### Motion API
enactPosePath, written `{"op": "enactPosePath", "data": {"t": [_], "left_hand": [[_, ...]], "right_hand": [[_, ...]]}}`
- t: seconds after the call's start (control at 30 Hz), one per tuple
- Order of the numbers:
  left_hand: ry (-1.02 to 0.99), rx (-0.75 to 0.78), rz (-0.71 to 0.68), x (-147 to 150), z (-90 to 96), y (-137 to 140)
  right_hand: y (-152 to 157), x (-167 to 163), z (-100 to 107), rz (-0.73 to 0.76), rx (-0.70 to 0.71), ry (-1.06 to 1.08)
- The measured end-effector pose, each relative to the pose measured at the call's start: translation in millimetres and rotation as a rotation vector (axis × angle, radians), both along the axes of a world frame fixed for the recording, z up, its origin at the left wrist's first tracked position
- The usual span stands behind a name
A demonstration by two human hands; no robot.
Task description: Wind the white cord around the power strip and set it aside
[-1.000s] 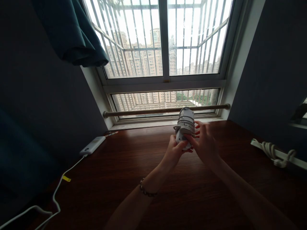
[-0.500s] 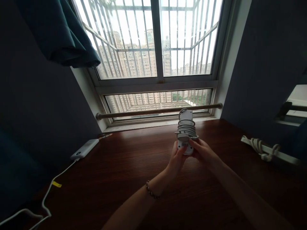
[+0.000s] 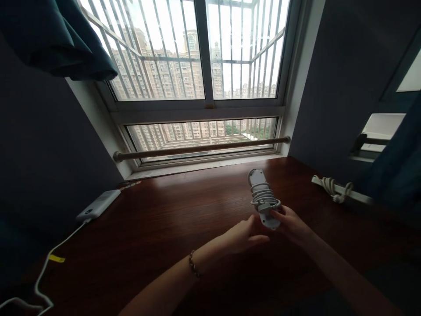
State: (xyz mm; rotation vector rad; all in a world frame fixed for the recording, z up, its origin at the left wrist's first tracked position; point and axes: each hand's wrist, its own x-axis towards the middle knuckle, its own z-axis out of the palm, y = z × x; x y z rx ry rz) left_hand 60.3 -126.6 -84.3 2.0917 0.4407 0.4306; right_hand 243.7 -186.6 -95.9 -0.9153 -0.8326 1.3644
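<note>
My right hand (image 3: pixel 291 224) grips a white power strip (image 3: pixel 258 176) near its lower end, thumb on top. The strip's grey-white cord (image 3: pixel 262 193) is wound in several turns around its middle, and its plug (image 3: pixel 264 207) lies against the coil. The strip is tilted, its far end leaning left above the brown wooden tabletop (image 3: pixel 184 197). Just left of the strip's near end is my left hand (image 3: pixel 247 235), thumb stretched out apart from the fingers. It holds nothing; whether its fingertips brush the strip I cannot tell. A beaded bracelet circles my left wrist.
On the right lies another white power strip (image 3: pixel 355 196) with its cord wound round it. A white power bank (image 3: pixel 98 205) with a cable (image 3: pixel 62 242) plugged in lies on the left. Behind the table are a horizontal rail (image 3: pixel 197 150), a barred window and a blue curtain (image 3: pixel 66 44).
The power strip has come down and nearer, now leaning left. My left hand has let go of it and drawn left; the right keeps its hold. The view has shifted right.
</note>
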Motion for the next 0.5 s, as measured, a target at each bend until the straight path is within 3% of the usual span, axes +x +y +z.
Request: {"op": "enactPosePath", "data": {"t": [0.17, 0.3, 0.37, 0.43, 0.5], "left_hand": [[0.322, 0.243, -0.065, -39, -13.3, -23], [0.392, 0.231, -0.184, -78, -23.9, -37], [0.409, 0.221, -0.182, -95, -26.5, -41], [0.401, 0.231, -0.173, -107, -27.4, -41], [0.392, 0.262, -0.163, -115, -26.5, -40]], "right_hand": [[-23, 38, -1, -0.040, -0.083, -0.181], [-45, 102, 10, -0.150, -0.139, -0.470], [-56, 141, 16, -0.157, -0.126, -0.650], [-64, 177, 21, -0.225, -0.166, -1.001], [-69, 207, 22, -0.322, -0.215, -1.136]]}}
